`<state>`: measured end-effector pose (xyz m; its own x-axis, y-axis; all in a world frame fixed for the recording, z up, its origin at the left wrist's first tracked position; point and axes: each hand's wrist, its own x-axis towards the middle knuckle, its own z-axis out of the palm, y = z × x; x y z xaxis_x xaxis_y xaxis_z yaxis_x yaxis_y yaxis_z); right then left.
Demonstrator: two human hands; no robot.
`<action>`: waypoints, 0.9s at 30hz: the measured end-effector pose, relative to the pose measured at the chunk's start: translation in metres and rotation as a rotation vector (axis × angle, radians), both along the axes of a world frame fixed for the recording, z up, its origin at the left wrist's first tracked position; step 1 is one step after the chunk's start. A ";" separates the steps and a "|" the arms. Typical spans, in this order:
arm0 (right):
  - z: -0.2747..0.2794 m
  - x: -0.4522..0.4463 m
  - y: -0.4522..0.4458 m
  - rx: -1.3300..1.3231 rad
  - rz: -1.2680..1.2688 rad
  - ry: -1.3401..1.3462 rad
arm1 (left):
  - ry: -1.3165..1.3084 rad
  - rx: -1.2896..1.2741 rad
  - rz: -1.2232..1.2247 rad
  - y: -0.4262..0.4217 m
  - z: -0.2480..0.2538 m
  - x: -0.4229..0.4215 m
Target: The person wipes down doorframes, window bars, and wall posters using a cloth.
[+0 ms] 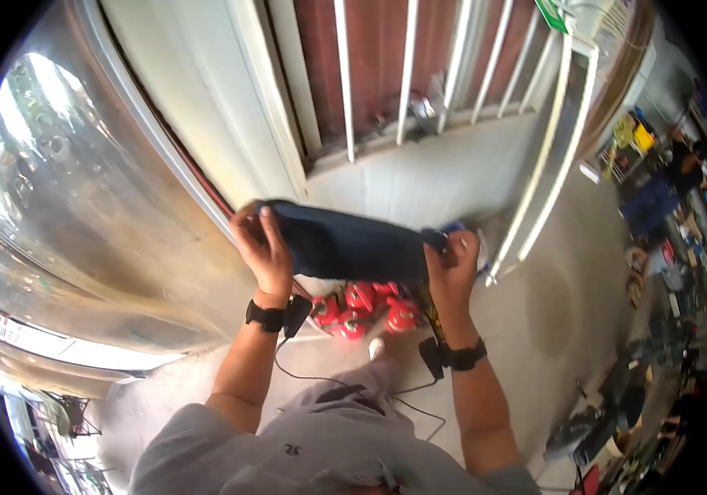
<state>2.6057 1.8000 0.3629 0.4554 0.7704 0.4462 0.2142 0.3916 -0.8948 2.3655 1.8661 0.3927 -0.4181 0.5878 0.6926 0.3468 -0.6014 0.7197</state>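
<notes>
A dark blue cloth (349,244) is stretched between my two hands in the head view, at about chest height. My left hand (264,250) pinches its upper left corner, thumb against fingers. At the opposite end, my right hand (453,262) grips the cloth's right corner with bent fingers. The cloth hangs slightly slanted, lower on the right. Each wrist wears a black band with a small device and a cable. Below the cloth, several red rounded objects (358,309) lie on the floor, partly hidden by it.
White window bars (409,74) stand ahead, above a pale panel. A large shiny metal surface (122,181) curves along the left. White framing (556,148) slants down at the right. Beyond it, the far right holds cluttered tools and parts, with a yellow item (643,138).
</notes>
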 end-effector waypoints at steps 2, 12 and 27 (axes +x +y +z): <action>0.047 -0.012 0.050 0.178 0.066 -0.078 | 0.103 0.349 0.140 0.037 0.033 0.004; 0.266 -0.151 0.224 1.083 -0.191 -0.682 | 0.422 0.339 0.913 0.172 0.195 -0.037; 0.229 -0.031 0.314 0.746 -0.389 -0.719 | 0.864 0.382 0.798 0.194 0.198 0.045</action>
<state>2.5745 2.1138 0.5922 0.0565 0.0586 0.9967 0.8152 0.5736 -0.0800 2.4108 2.0603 0.5911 0.1132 0.0778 0.9905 0.9868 -0.1248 -0.1030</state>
